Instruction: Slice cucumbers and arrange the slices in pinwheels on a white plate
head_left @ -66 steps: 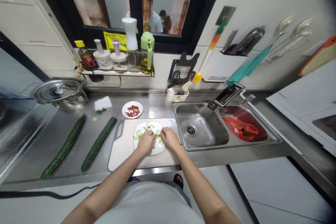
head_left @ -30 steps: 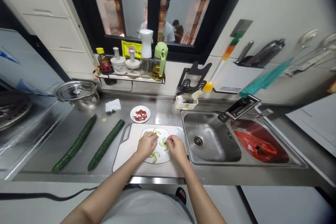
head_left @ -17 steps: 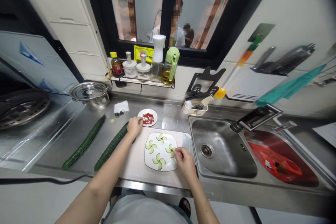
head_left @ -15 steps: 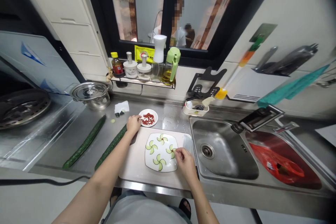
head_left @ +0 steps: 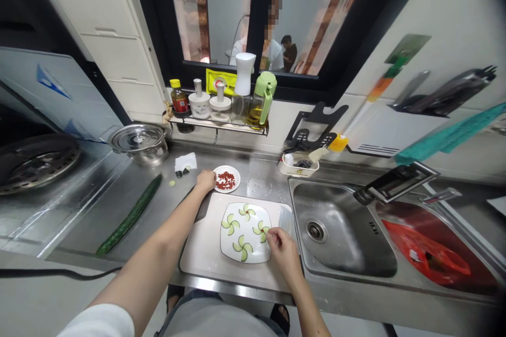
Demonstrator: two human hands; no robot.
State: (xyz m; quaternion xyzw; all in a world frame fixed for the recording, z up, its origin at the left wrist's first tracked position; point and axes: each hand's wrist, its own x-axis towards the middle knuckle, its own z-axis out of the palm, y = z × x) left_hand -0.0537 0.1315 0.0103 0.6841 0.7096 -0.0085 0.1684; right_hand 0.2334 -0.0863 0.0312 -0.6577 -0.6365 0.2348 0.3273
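My left hand [head_left: 206,181] is closed at the left rim of a small white plate [head_left: 237,181], its fingertips against the edge. Red goji berries [head_left: 225,180] lie scattered on that plate. Over the right side of a larger white plate [head_left: 226,245] my right hand [head_left: 283,253] pinches thumb and forefinger together; whatever is between them is too small to make out. Green-edged cucumber slices form several pinwheels, and the right-hand pinwheel [head_left: 260,231] sits by those fingertips, red at its centre. The larger plate rests on a pale cutting board [head_left: 201,253].
A whole cucumber [head_left: 130,216] lies left of my arm. A knife blade [head_left: 285,218] rests on the board's right side, beside the sink [head_left: 340,231]. A lidded steel pot [head_left: 138,145] stands back left. Seasoning bottles line a wall shelf [head_left: 221,125]. People show in the window.
The view has shifted slightly. My left forearm has swung left and now covers the second cucumber. Both hands keep nearly the same places at the two plates.
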